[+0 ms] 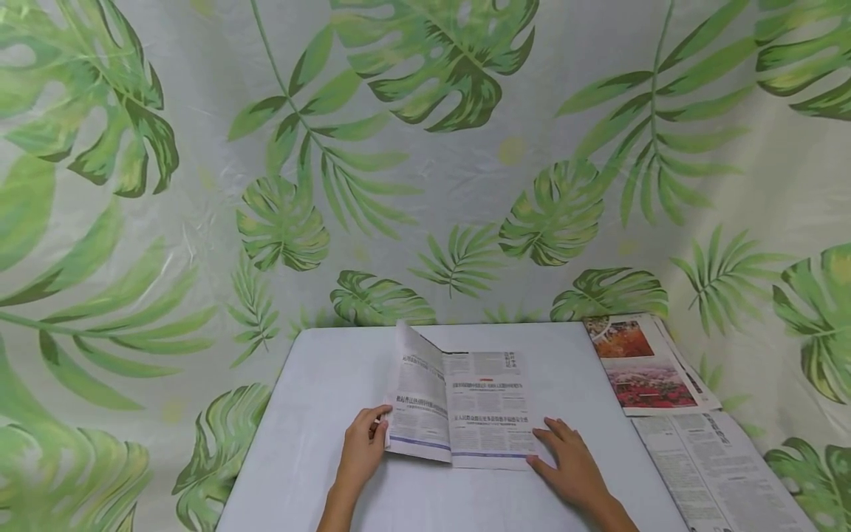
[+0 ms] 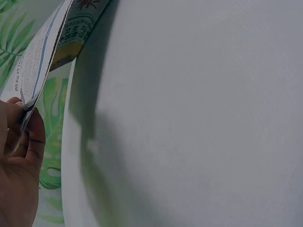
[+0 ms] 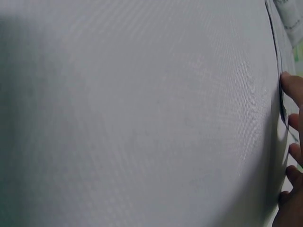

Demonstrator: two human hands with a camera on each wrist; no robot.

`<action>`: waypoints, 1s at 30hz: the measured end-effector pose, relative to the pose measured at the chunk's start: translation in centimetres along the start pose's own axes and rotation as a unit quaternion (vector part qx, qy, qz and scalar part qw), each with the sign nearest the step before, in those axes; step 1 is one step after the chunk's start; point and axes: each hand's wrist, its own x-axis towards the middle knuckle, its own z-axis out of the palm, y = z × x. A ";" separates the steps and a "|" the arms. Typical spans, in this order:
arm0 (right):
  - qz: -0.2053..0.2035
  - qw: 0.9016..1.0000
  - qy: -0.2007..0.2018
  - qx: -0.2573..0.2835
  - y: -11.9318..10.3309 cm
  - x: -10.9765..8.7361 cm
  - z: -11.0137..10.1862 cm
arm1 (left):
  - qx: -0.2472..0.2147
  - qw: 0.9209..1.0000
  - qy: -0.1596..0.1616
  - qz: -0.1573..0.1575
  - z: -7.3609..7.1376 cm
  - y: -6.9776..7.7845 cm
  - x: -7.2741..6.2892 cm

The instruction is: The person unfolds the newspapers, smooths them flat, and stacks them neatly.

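A folded newspaper (image 1: 488, 414) lies spread on the white table, its left leaf (image 1: 419, 403) lifted and tilted up from the tabletop. My left hand (image 1: 362, 447) pinches the outer edge of that raised leaf between thumb and fingers. Seen from the left wrist, the hand (image 2: 21, 142) grips the paper's lower corner, and coloured print shows on the underside. My right hand (image 1: 570, 462) rests at the right edge of the flat page, thumb and fingertips touching it with the fingers spread. In the right wrist view the fingertips (image 3: 294, 122) lie along the paper's edge.
To the right, a newspaper sheet with flower photos (image 1: 648, 369) lies by the table's far right corner. Below it, another printed sheet (image 1: 725, 473) runs along the right edge. A leaf-patterned curtain (image 1: 465, 185) hangs behind the white table (image 1: 312, 384).
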 end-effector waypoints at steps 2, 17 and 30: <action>-0.003 1.000 0.002 0.003 0.2 -0.2 0.0 | 0.010 1.000 0.000 -0.005 -0.3 -0.5 -0.3; 0.007 1.000 -0.001 0.021 0.7 -0.6 -0.3 | 0.067 0.996 -0.029 -0.051 -2.1 -3.1 -1.0; 0.005 1.000 0.010 0.007 0.2 -1.0 -1.2 | 0.095 0.994 -0.032 -0.043 -2.6 -3.1 -1.2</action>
